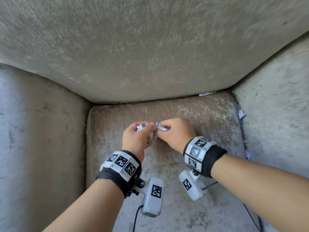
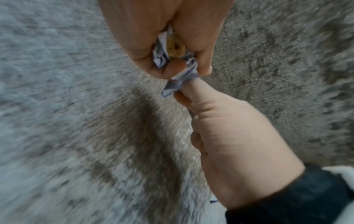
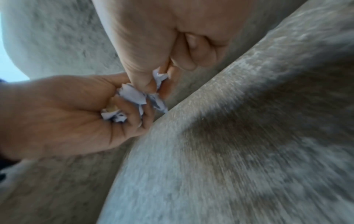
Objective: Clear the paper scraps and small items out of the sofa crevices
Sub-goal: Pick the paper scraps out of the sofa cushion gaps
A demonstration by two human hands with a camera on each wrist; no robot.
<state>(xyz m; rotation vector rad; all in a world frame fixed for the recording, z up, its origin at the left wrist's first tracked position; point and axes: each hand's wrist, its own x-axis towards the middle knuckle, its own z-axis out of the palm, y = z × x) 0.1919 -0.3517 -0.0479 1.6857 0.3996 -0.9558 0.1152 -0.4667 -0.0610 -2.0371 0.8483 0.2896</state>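
Observation:
Both hands meet above the middle of the seat cushion point(image 1: 167, 164). My left hand point(image 1: 143, 129) grips a wad of crumpled white paper scraps point(image 1: 154, 131). In the left wrist view the wad point(image 2: 160, 56) sits in the curled fingers with a small tan item point(image 2: 175, 47). My right hand point(image 1: 164, 128) pinches one more scrap point(image 3: 160, 77) against the wad point(image 3: 132, 96). More scraps show in the crevices: one at the back point(image 1: 207, 94) and two along the right side point(image 1: 241, 114) point(image 1: 248, 154).
The grey-beige sofa surrounds the seat: backrest point(image 1: 150, 47) ahead, left armrest point(image 1: 41, 131) and right armrest point(image 1: 275, 123) at the sides. Black cables point(image 1: 250, 215) trail from the wrist cameras over the front of the cushion.

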